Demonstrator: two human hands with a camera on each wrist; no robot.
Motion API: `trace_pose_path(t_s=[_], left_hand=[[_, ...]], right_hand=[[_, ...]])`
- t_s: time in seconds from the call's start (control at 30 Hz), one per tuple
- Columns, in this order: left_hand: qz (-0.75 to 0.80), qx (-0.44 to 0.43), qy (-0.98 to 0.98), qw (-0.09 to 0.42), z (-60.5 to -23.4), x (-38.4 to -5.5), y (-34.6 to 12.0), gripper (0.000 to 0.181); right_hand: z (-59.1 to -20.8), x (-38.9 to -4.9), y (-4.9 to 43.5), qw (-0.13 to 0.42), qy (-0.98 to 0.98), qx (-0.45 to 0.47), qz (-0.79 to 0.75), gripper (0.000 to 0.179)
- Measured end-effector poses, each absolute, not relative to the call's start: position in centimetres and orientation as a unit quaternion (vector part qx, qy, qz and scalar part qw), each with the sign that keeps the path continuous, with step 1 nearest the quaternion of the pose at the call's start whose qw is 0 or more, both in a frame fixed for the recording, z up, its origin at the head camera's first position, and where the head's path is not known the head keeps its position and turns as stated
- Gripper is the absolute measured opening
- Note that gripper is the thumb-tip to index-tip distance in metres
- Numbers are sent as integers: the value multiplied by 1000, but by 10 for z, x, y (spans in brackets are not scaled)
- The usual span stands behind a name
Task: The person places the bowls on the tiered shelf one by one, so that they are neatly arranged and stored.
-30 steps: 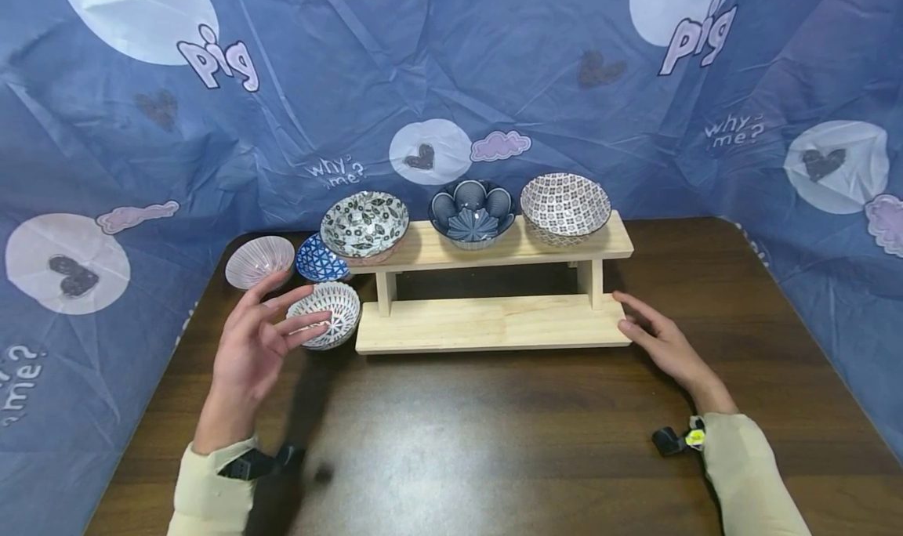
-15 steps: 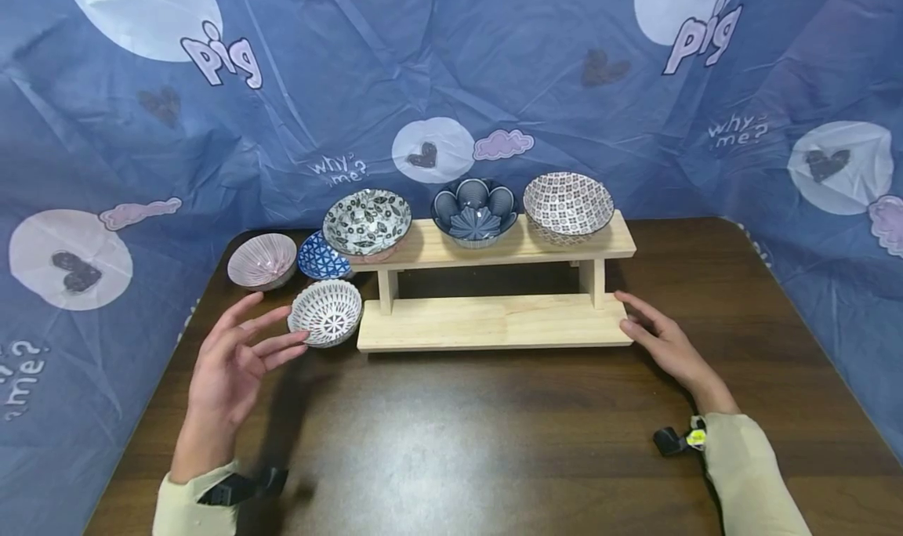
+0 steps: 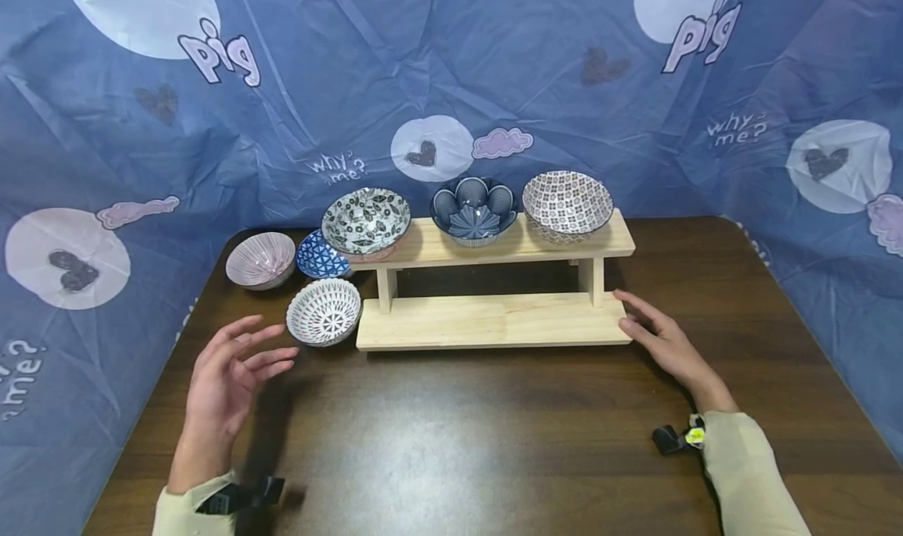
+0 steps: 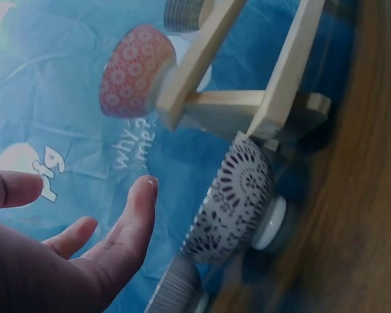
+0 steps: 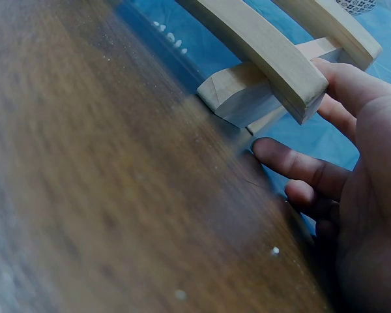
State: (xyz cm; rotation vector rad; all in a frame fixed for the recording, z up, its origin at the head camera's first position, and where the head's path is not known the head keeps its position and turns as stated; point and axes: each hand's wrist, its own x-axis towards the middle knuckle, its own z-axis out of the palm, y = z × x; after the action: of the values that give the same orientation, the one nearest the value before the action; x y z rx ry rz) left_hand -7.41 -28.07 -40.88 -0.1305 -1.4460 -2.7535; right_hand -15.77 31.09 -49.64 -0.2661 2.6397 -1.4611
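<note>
My left hand [image 3: 222,379] hovers over the table's left side with fingers spread and nothing in them. Just beyond its fingertips sits a scalloped white bowl with dark markings [image 3: 324,312], apart from them. Behind that stand a pink-striped bowl [image 3: 261,261] and a blue-and-white bowl [image 3: 321,255]. My right hand [image 3: 670,349] touches the right end of the two-tier wooden stand [image 3: 494,321], its fingers extended rather than wrapped round. Along the upper shelf are a leaf-patterned bowl [image 3: 365,221], a dark blue petal-patterned bowl [image 3: 474,211] and a brown-and-white patterned bowl [image 3: 567,204].
The dark wooden table [image 3: 451,434] runs beneath everything. A blue printed cloth [image 3: 423,66] hangs close behind the stand and at both sides. The blue-and-white bowl is partly hidden by the leaf-patterned bowl on the shelf.
My left hand has drawn back from above the scalloped bowl, toward me and to the left. The right hand stays at the stand's end, and the bowls keep their places.
</note>
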Motion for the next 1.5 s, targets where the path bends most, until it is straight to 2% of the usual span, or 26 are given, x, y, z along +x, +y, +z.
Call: trace_pose_path(t_s=[0.53, 0.83, 1.03, 1.3, 1.5], left_hand=[[-861, 49, -506, 8, -434, -81, -288, 28], [-823, 111, -557, -29, -450, -91, -287, 19], [-805, 132, -575, -67, -458, -98, -284, 27], [-815, 110, -564, -72, -463, -108, -281, 49], [-826, 87, -551, -76, -467, -115, -279, 54]], right_hand=[[-498, -158, 312, 57, 870, -89, -481, 53], [-497, -159, 311, 54, 870, -89, -481, 53], [-497, -158, 311, 55, 871, -90, -479, 53], [-497, -158, 312, 53, 875, -90, -472, 54], [-497, -158, 312, 49, 873, -93, -476, 53]])
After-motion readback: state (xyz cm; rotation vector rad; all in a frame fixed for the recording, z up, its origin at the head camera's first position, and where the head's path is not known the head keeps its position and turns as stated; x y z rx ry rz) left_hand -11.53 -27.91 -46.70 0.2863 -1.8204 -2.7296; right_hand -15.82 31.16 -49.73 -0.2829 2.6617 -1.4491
